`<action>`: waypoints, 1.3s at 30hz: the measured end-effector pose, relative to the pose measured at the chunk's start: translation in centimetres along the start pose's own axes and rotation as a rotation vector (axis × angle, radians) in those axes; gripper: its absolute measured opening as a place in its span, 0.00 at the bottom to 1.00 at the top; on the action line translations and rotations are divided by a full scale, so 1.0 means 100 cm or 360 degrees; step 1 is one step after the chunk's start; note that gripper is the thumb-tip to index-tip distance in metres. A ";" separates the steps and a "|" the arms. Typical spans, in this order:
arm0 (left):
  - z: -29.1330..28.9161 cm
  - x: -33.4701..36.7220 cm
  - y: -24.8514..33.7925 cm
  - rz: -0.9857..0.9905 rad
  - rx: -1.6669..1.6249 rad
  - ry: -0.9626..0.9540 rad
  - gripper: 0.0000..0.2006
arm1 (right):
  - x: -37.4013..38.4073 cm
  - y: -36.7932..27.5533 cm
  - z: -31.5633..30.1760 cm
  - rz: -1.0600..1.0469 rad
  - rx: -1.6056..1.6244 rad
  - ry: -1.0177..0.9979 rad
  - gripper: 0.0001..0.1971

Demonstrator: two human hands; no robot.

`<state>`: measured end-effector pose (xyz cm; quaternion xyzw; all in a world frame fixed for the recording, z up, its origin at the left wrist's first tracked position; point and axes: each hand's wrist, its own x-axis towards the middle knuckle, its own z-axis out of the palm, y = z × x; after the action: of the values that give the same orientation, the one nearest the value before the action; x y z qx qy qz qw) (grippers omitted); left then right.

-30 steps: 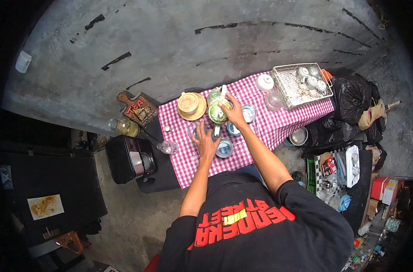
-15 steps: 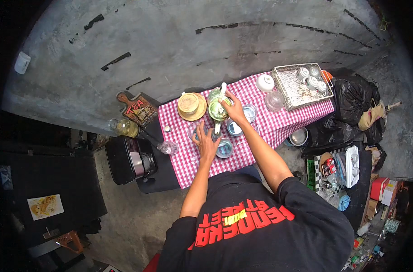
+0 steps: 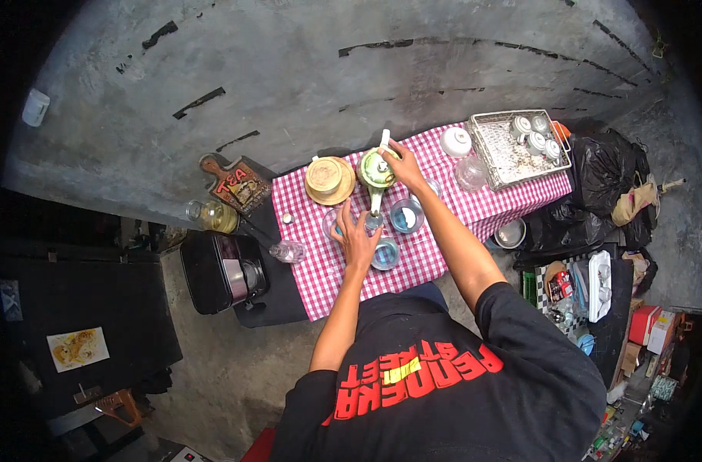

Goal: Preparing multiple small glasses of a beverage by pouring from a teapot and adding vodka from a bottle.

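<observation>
Beyond the left edge of the desk (image 3: pixel 308 281): a wooden board (image 3: pixel 237 185), a jar of yellow liquid (image 3: pixel 218 217) and a black appliance (image 3: pixel 224 273). A clear bottle (image 3: pixel 288 251) is at that edge. Near the far left corner, a yellowish round vessel (image 3: pixel 324 175) sits on a plate. Two blue-tinted glasses (image 3: pixel 384 255) (image 3: pixel 406 216) occupy the space between the forearms, toward the near edge. Along the far edge, toward the right: a white bowl (image 3: pixel 455 141), a clear jar (image 3: pixel 471 174), then, at the right end, a tray (image 3: pixel 505 160) containing lidded jars (image 3: pixel 536 143).

The left hand (image 3: pixel 356 240) has bent, parted fingers beside a small glass (image 3: pixel 374 222); whether it grips anything cannot be determined. The teapot (image 3: pixel 377 171) is beyond this hand, toward the far edge, its spout above the small glass. The right hand (image 3: pixel 402 164) grasps the teapot on its handle side.
</observation>
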<state>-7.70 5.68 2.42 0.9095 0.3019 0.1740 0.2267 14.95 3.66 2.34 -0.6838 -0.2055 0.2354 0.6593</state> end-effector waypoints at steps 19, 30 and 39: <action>-0.007 0.004 0.002 -0.0012 -0.0048 0.0084 0.26 | 0.066 0.011 -0.003 0.0378 -0.0089 -0.0098 0.34; -0.009 0.010 0.012 -0.0012 -0.0055 0.0109 0.25 | 0.066 0.012 -0.004 0.0341 -0.0206 -0.0049 0.37; -0.015 0.014 0.026 0.0053 -0.0095 0.0131 0.25 | 0.029 -0.012 -0.025 0.0016 -0.0090 0.0174 0.26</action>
<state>-6.09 5.10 5.26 0.8993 0.2905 0.2238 0.2383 18.79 3.42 3.43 -0.7151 -0.1722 0.1950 0.6488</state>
